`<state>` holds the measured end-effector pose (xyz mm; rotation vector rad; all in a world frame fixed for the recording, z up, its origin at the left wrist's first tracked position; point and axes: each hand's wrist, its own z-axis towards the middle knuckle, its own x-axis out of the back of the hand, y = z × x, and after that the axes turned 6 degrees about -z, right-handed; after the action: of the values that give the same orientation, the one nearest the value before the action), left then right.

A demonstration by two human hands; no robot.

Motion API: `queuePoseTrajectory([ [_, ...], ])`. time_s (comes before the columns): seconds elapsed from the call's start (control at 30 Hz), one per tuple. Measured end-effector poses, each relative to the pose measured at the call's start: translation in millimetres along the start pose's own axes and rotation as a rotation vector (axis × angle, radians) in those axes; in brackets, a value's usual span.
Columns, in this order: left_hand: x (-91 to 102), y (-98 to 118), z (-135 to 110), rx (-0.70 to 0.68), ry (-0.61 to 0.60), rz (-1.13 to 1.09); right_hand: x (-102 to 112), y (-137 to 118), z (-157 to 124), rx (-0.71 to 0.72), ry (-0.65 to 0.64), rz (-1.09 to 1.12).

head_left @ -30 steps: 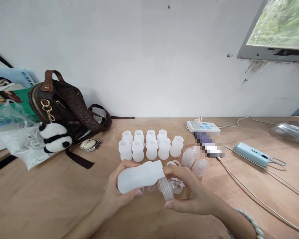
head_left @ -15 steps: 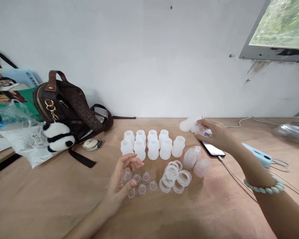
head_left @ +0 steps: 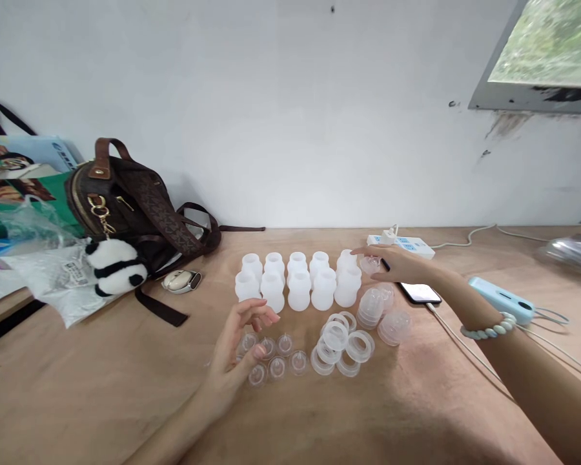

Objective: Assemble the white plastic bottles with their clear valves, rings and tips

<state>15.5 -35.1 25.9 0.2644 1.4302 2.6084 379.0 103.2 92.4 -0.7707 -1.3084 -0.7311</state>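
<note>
Two rows of frosted white plastic bottles [head_left: 299,290] stand upright mid-table. At the right end of the back row, my right hand [head_left: 397,261] reaches in, its index fingertip at the rim of a bottle [head_left: 346,258]. A clear plastic dome [head_left: 370,265] shows between that hand's fingers and thumb and appears gripped, partly hidden. My left hand [head_left: 239,339] hovers with fingers loosely curved and apart, holding nothing. Under and beside it lie several small clear nipple-shaped pieces [head_left: 277,367]. Clear rings [head_left: 336,336] are heaped to their right, beside stacked clear domes [head_left: 370,307].
A phone [head_left: 421,292] on a cable lies right of the domes, with a power strip [head_left: 419,248] behind it. Further right is a blue device [head_left: 501,300]. At left stand a brown backpack [head_left: 140,206] with a panda plush [head_left: 116,266], a watch [head_left: 192,280] and a plastic bag [head_left: 53,278].
My right hand has moved left and slightly nearer. The bottle that lay tilted beside it now stands at the back row's right end, uncovering the power strip. My left hand stayed put.
</note>
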Motion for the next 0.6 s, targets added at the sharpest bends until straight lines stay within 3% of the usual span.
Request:
queuePoseTrajectory([
  [0.07,0.3,1,0,-0.005,-0.003,0.009,5,-1,-4,-0.032,0.050,0.021],
  [0.17,0.4,2,-2,0.006,-0.004,0.054,12,-13,-15,-0.122,0.296,0.094],
  [0.23,0.1,3,-3,0.008,0.000,0.112,12,-34,-25,-0.126,0.507,0.164],
  [0.3,-0.7,4,-3,0.000,-0.014,0.178,5,-64,-34,-0.033,0.641,0.236],
  [0.47,-5.1,7,0,-0.028,-0.140,0.253,-37,-148,-52,0.333,0.713,0.260],
  [0.6,-9.3,11,0,-0.011,-0.209,0.259,-59,-180,-57,0.416,0.664,0.286],
])
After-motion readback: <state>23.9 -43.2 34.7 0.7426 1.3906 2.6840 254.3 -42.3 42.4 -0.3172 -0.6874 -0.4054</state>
